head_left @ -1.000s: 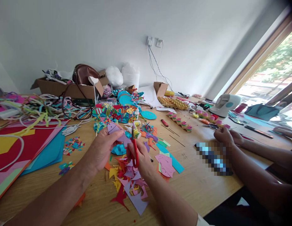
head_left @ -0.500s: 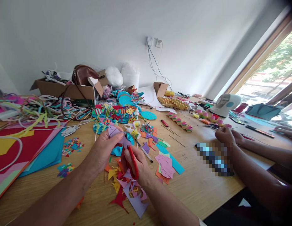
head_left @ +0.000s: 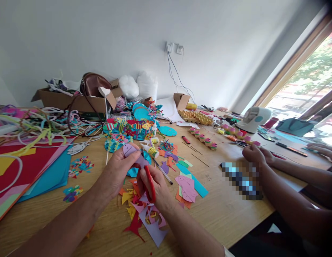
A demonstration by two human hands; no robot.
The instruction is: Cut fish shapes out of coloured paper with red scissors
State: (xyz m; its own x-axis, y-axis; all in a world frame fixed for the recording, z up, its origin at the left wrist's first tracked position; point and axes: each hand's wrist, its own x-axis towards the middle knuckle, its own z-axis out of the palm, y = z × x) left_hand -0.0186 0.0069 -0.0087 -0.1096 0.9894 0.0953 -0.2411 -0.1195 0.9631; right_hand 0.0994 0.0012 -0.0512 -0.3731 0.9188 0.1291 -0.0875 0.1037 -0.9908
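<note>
Between the fingers of my left hand [head_left: 119, 167] is a piece of purple paper [head_left: 129, 150] with a fish outline drawn on it. Closed round the red handles of a pair of scissors [head_left: 150, 185], my right hand [head_left: 156, 182] is close beside it. The blades meet the paper's right part; how far apart they are I cannot make out. Below my hands lies a heap of paper scraps [head_left: 152, 228] in purple, red, orange and yellow. Pink paper fish [head_left: 185, 187] lie to the right, near a pen [head_left: 166, 173].
Coloured paper sheets [head_left: 45, 178] lie at left, below tangled pipe cleaners [head_left: 42, 123]. Glue bottles [head_left: 151, 150] and decorated blue pieces [head_left: 136, 130] are ahead. A co-worker's hands [head_left: 254, 155] are at right, near a white sewing machine [head_left: 253, 119] and a blurred-out object [head_left: 240, 180].
The whole view has shifted slightly, with things appearing a little further left. My hands keep nearly the same pose on the paper and scissors.
</note>
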